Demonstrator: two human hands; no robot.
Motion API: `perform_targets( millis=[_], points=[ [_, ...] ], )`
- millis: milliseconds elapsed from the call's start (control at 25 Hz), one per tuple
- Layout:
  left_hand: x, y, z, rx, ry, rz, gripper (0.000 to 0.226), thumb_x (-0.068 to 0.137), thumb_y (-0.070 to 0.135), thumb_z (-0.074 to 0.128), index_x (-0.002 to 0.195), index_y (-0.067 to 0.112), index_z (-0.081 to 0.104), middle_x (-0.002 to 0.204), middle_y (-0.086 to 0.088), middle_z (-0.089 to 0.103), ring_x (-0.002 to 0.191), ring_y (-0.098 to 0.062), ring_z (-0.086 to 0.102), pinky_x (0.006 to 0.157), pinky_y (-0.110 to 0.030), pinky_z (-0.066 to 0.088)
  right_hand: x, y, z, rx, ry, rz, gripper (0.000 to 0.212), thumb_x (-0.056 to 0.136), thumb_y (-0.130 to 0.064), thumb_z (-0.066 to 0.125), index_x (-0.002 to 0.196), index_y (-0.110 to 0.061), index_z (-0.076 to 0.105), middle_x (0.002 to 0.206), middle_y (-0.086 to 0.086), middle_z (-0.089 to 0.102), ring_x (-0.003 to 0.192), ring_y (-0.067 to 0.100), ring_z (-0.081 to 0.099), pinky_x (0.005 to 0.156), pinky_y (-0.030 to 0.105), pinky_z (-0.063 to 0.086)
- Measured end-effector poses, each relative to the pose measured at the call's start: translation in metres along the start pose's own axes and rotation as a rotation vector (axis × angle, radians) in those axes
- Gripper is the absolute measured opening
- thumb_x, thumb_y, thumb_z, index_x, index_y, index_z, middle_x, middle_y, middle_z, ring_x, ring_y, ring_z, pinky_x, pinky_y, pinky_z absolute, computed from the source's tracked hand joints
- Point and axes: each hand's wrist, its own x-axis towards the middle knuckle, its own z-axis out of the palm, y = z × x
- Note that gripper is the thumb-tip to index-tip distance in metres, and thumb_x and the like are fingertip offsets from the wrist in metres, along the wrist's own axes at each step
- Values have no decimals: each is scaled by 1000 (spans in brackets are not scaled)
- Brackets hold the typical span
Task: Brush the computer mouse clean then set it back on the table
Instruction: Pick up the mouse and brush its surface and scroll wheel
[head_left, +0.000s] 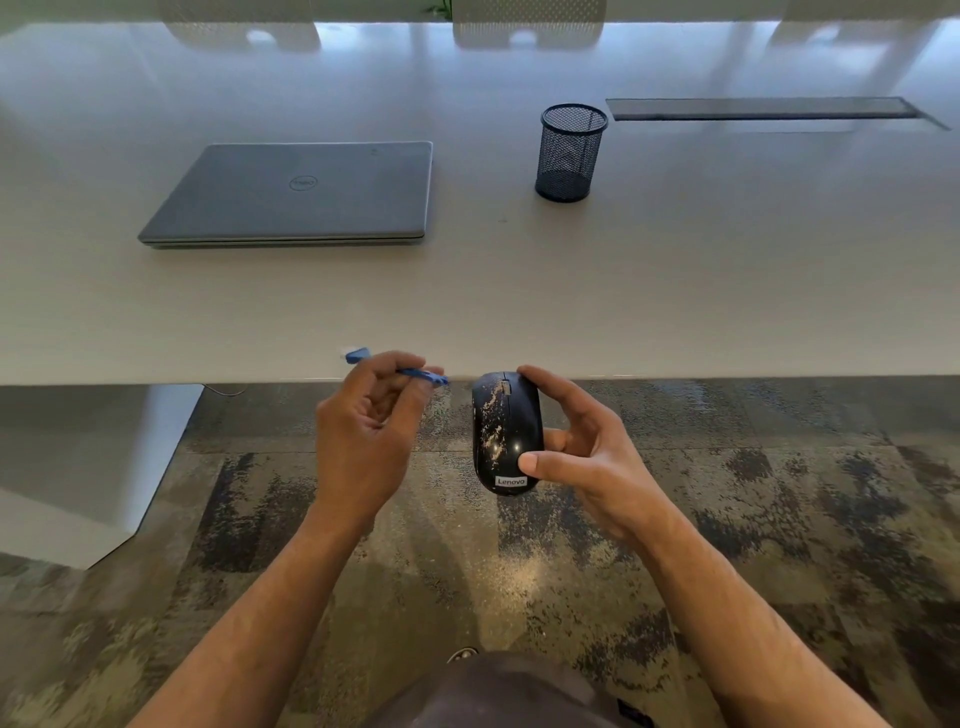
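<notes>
A: Which step is judged to be in hand?

B: The brushing. The mouse (506, 434) is held off the table (675, 291), over the floor, by the right hand (587, 457): its fingers (540, 376) are curled over the far end and the thumb is pressed near the label at the near end. Pale specks are still spread over the mouse's left half, so the cleaning is taken to be unfinished.

A: And the brush?

B: A small blue brush (410, 371) is pinched in the closed fingers (387, 364) of the left hand (363, 436). One end points toward the mouse but stops just short of it; no contact is seen. Which end carries the bristles cannot be told.

A: What is called for next?

B: The brush would have to be brought across to the speckled side, just right of the left fingers, and swept along it. Only afterwards should the mouse be set on the table, beyond both hands.

A: Any writing?

B: "Lenovo" is read on the mouse's label. A round logo, probably Dell's, is seen on the closed laptop (296, 195), far beyond the left fingers. Nothing is read on the mesh cup (569, 153).
</notes>
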Motion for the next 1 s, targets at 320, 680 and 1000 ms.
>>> perform_targets(
  millis=[320,680,1000],
  points=[
    [-1,21,-10,25,19,-29,12,82,48,68,93,47,72,75,11,75,65,-7,72,60,-21,59,-3,1,-4,-24,-17,4,88,71,-7,82,150,-23,45,137,7,67,107,40,73,98,58,55],
    [-12,36,-8,-154,-25,3,17,79,30,72,95,26,75,89,5,77,77,-8,74,66,-18,58,-5,4,-6,-12,-19,-11,89,67,-9,85,148,-25,49,144,9,61,107,42,72,98,65,52],
    [-40,33,0,-250,-40,80,16,78,21,78,94,18,76,79,5,77,68,-15,75,68,-23,60,-5,0,-4,23,5,-59,88,63,-10,86,144,-24,53,144,6,61,100,37,75,92,51,59]
  ],
)
